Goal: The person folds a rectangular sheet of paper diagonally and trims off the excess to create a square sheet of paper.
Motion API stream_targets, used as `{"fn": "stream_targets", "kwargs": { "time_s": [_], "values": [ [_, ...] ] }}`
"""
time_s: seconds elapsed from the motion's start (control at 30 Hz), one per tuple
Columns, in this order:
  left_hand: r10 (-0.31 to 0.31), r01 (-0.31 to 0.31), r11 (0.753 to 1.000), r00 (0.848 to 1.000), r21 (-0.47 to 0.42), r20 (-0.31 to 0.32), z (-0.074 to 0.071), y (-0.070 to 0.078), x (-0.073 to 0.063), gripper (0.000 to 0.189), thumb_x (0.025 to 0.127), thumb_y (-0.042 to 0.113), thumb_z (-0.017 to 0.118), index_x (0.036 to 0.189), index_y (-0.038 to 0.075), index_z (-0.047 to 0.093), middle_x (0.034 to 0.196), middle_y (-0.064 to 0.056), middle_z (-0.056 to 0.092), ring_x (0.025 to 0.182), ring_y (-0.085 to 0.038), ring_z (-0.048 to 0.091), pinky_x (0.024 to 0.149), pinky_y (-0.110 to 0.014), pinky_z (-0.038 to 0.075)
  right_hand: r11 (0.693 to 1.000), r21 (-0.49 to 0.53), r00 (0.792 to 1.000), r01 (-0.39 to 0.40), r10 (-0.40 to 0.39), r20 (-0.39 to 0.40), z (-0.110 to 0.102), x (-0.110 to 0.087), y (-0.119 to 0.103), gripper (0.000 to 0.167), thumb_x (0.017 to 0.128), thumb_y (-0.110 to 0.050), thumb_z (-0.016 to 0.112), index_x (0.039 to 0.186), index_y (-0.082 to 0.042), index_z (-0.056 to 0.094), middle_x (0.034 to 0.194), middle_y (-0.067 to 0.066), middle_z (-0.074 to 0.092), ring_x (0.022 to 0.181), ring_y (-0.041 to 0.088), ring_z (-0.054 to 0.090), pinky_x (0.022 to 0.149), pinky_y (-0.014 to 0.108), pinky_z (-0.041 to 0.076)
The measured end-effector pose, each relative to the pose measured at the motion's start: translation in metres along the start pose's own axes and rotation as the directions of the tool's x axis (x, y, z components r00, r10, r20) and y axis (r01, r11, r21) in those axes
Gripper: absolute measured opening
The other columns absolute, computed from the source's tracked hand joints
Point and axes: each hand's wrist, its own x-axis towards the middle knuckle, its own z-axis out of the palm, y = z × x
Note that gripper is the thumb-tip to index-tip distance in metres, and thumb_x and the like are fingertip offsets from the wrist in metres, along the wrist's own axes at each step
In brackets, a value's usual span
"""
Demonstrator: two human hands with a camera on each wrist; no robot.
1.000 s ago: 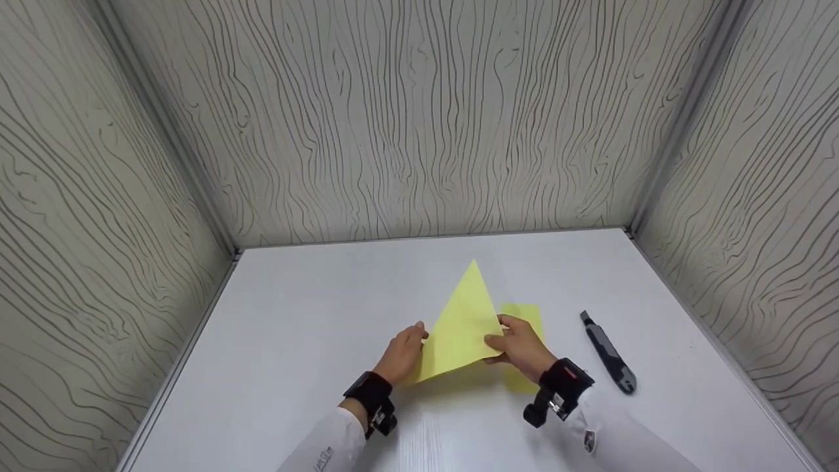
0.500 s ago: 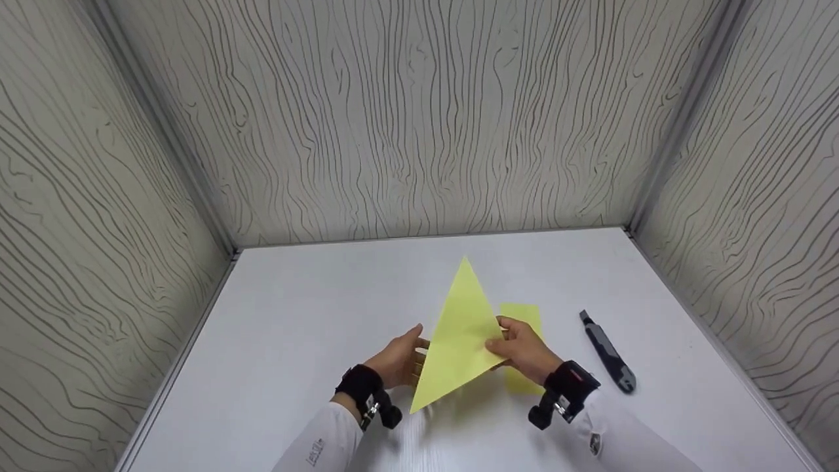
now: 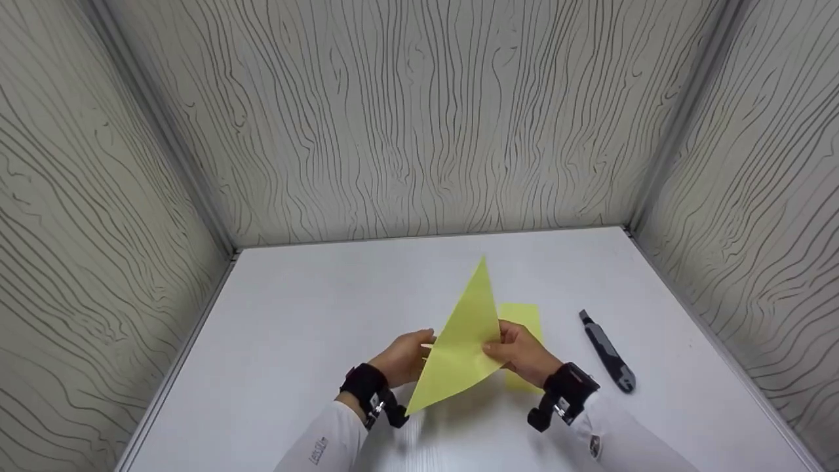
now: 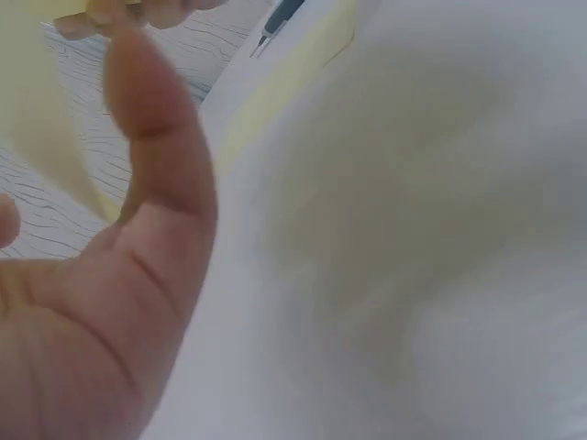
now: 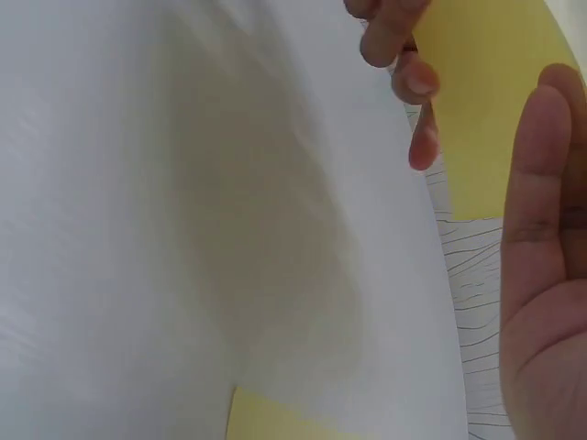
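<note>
A yellow sheet of paper point(image 3: 459, 347), triangular in outline and slightly bowed, is held above the white table between both hands. My right hand point(image 3: 527, 354) pinches its right edge, thumb on the near face and fingers behind. At the left edge is my left hand point(image 3: 401, 360), its fingers partly hidden behind the paper. In the left wrist view the left thumb point(image 4: 165, 174) stands fairly straight and pinches nothing. The right wrist view shows the left fingertips point(image 5: 417, 82) loosely bent beside the paper point(image 5: 486, 101).
A yellow paper strip point(image 3: 522, 313) lies flat on the table beneath my right hand. To its right rests a grey and black utility knife point(image 3: 608, 351), blade tip pointing away from me. Wood-grain panels point(image 3: 419, 118) enclose the table point(image 3: 314, 295) at the back and sides.
The left hand loosened from the paper's left edge and dropped slightly. The sheet turned, its lower left corner swinging down toward me and its top tip shifting left, then right. The right hand keeps its pinch.
</note>
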Motion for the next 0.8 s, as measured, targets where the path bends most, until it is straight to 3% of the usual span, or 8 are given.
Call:
{"fn": "stream_targets", "kwargs": {
  "time_s": [0.1, 0.27, 0.4, 0.5, 0.57, 0.63, 0.73, 0.8],
  "values": [
    [0.073, -0.076, 0.997, 0.989, -0.018, -0.129, -0.004, 0.003, 0.004, 0.036, 0.107, 0.018, 0.054, 0.135, -0.001, 0.062, 0.105, -0.003, 0.072, 0.086, -0.013, 0.072, 0.074, -0.027, 0.060, 0.999, -0.037, 0.998, -0.035, 0.032, -0.058, -0.002, -0.002, 0.001, 0.031, 0.105, 0.001, 0.062, 0.136, 0.001, 0.065, 0.115, 0.001, 0.080, 0.103, 0.016, 0.079, 0.089, 0.032, 0.065],
    [0.145, -0.143, 0.989, 0.925, 0.032, -0.352, -0.012, 0.007, 0.006, 0.063, 0.094, 0.003, 0.062, 0.154, -0.004, 0.045, 0.125, -0.013, 0.066, 0.096, -0.018, 0.065, 0.077, -0.027, 0.056, 0.989, -0.104, 0.984, -0.101, 0.084, -0.159, -0.008, -0.005, 0.005, 0.040, 0.104, -0.001, 0.061, 0.141, 0.013, 0.057, 0.113, 0.004, 0.079, 0.101, 0.018, 0.078, 0.087, 0.034, 0.065],
    [0.224, -0.193, 0.974, 0.882, 0.114, -0.415, -0.020, 0.007, 0.005, 0.083, 0.094, -0.002, 0.067, 0.167, 0.005, 0.028, 0.136, -0.025, 0.062, 0.102, -0.023, 0.066, 0.079, -0.030, 0.056, 0.974, -0.156, 0.962, -0.166, 0.126, -0.242, -0.010, -0.007, 0.010, 0.045, 0.102, -0.001, 0.061, 0.142, 0.017, 0.054, 0.109, 0.007, 0.077, 0.098, 0.019, 0.077, 0.083, 0.034, 0.065],
    [0.279, -0.221, 0.958, 0.860, 0.181, -0.428, -0.025, 0.007, 0.003, 0.081, 0.093, -0.005, 0.069, 0.166, 0.006, 0.036, 0.142, -0.029, 0.059, 0.109, -0.026, 0.067, 0.080, -0.031, 0.058, 0.961, -0.184, 0.947, -0.207, 0.149, -0.285, -0.008, -0.008, 0.013, 0.047, 0.099, 0.000, 0.062, 0.142, 0.018, 0.054, 0.108, 0.008, 0.077, 0.097, 0.019, 0.077, 0.083, 0.033, 0.065],
    [0.293, -0.213, 0.950, 0.859, 0.226, -0.420, -0.029, 0.007, 0.002, 0.074, 0.091, -0.004, 0.070, 0.161, 0.003, 0.046, 0.148, -0.028, 0.056, 0.116, -0.027, 0.066, 0.083, -0.032, 0.059, 0.953, -0.201, 0.940, -0.226, 0.159, -0.303, -0.006, -0.008, 0.014, 0.048, 0.097, 0.001, 0.063, 0.141, 0.017, 0.055, 0.108, 0.009, 0.078, 0.096, 0.018, 0.076, 0.082, 0.031, 0.064],
    [0.280, -0.189, 0.948, 0.875, 0.256, -0.394, -0.032, 0.005, 0.001, 0.071, 0.090, -0.003, 0.070, 0.158, -0.002, 0.050, 0.155, -0.027, 0.052, 0.121, -0.028, 0.065, 0.087, -0.033, 0.059, 0.940, -0.234, 0.931, -0.248, 0.164, -0.326, -0.002, -0.007, 0.015, 0.048, 0.093, 0.002, 0.064, 0.139, 0.015, 0.058, 0.108, 0.008, 0.077, 0.091, 0.015, 0.073, 0.078, 0.027, 0.060],
    [0.245, -0.136, 0.941, 0.905, 0.309, -0.348, -0.035, 0.003, -0.001, 0.079, 0.090, -0.002, 0.071, 0.162, -0.007, 0.040, 0.164, -0.031, 0.042, 0.123, -0.029, 0.064, 0.089, -0.035, 0.059, 0.909, -0.295, 0.909, -0.293, 0.169, -0.381, 0.005, -0.006, 0.016, 0.049, 0.087, 0.002, 0.067, 0.134, 0.013, 0.059, 0.108, 0.008, 0.075, 0.087, 0.013, 0.066, 0.073, 0.023, 0.054],
    [0.228, -0.093, 0.924, 0.912, 0.370, -0.341, -0.035, 0.001, -0.002, 0.085, 0.088, -0.003, 0.072, 0.164, -0.010, 0.035, 0.167, -0.034, 0.038, 0.126, -0.033, 0.062, 0.092, -0.038, 0.058, 0.885, -0.320, 0.885, -0.337, 0.182, -0.428, 0.010, -0.004, 0.019, 0.050, 0.084, 0.002, 0.069, 0.132, 0.012, 0.058, 0.108, 0.011, 0.073, 0.085, 0.015, 0.065, 0.070, 0.024, 0.053]
  ]
}}
